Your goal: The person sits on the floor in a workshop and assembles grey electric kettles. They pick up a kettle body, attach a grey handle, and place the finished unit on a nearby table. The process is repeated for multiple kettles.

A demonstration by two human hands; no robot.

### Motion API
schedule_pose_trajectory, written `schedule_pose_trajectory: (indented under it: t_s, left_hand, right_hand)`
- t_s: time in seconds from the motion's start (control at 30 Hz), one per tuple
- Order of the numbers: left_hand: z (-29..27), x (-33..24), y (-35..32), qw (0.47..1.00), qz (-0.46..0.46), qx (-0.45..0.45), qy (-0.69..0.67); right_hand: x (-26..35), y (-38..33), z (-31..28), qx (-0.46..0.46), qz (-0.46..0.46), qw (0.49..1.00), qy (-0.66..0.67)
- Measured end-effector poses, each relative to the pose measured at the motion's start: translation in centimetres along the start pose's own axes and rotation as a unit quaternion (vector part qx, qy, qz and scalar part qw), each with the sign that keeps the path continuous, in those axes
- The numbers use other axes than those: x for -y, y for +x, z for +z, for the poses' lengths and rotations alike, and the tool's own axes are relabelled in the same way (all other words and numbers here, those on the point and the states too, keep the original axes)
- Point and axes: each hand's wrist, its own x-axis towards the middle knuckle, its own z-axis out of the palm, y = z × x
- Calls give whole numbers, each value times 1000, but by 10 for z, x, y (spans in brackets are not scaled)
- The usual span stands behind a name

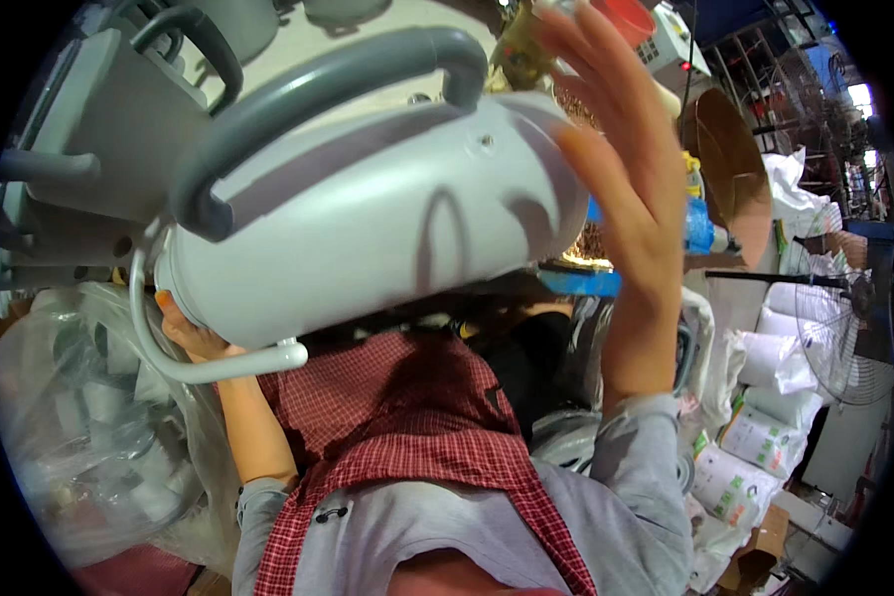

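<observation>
A large light-grey plastic canister (368,238) lies tilted on its side before me. A thick dark-grey arched handle (338,74) is fixed along its upper side, and a thin pale-grey bail (199,370) curves round its left end. My left hand (197,333) grips that left end from below, with its thumb against the rim; the other fingers are mostly hidden. Beside the canister's right end my right hand (631,189) is raised, slightly blurred, its fingers stretched and holding nothing. Whether its thumb touches the canister I cannot tell.
More grey housings with dark handles (119,109) crowd the far left, by a pale tabletop (318,30). At the near left a clear plastic bag (119,427) holds grey parts. White sacks (755,447) and a wire-caged fan (834,318) line the right. A red container (626,18) is at the back.
</observation>
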Motion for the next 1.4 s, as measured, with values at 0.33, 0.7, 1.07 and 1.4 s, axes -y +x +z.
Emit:
schedule_pose_trajectory:
  t_s: [0.33, 0.7, 1.07, 1.4]
  left_hand:
    - [3, -33, 9, 934, -113, 41, -336]
    - [12, -20, 7, 949, -172, -44, -260]
    - [23, -46, 8, 920, -305, -71, -234]
    - [3, -15, 6, 975, -160, -105, -117]
  right_hand:
    - [-27, 9, 16, 68, 200, 942, 262]
    - [-23, 2, 14, 81, 77, 993, 36]
    - [-18, -5, 15, 39, 45, 995, -82]
    - [-27, -2, 43, 27, 15, 997, -64]
